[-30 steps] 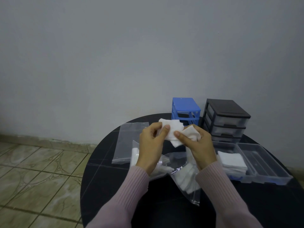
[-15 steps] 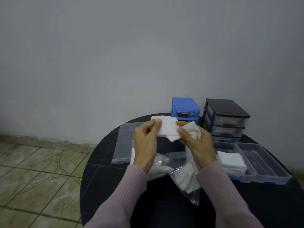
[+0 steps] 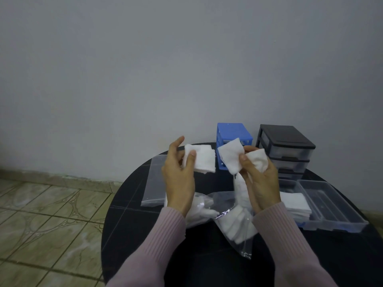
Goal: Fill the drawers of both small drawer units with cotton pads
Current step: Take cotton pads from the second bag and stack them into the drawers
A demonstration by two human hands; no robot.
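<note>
White cotton pads filled both raised hands above the round black table (image 3: pixel 132 224): the left hand (image 3: pixel 179 179) pinched one small stack (image 3: pixel 204 160) between thumb and fingers, and the right hand (image 3: pixel 260 183) clamped a separate stack (image 3: pixel 231 157), with more crumpled pads (image 3: pixel 258 160) in its fingers. The two stacks were held apart, in front of the blue drawer unit (image 3: pixel 233 131), which stood beside the black drawer unit (image 3: pixel 287 146). Below lay clear plastic bags (image 3: pixel 234 222) with more pads, a flat bag (image 3: pixel 154 183) to the left, and two removed clear drawers (image 3: pixel 331 206), one holding pads.
</note>
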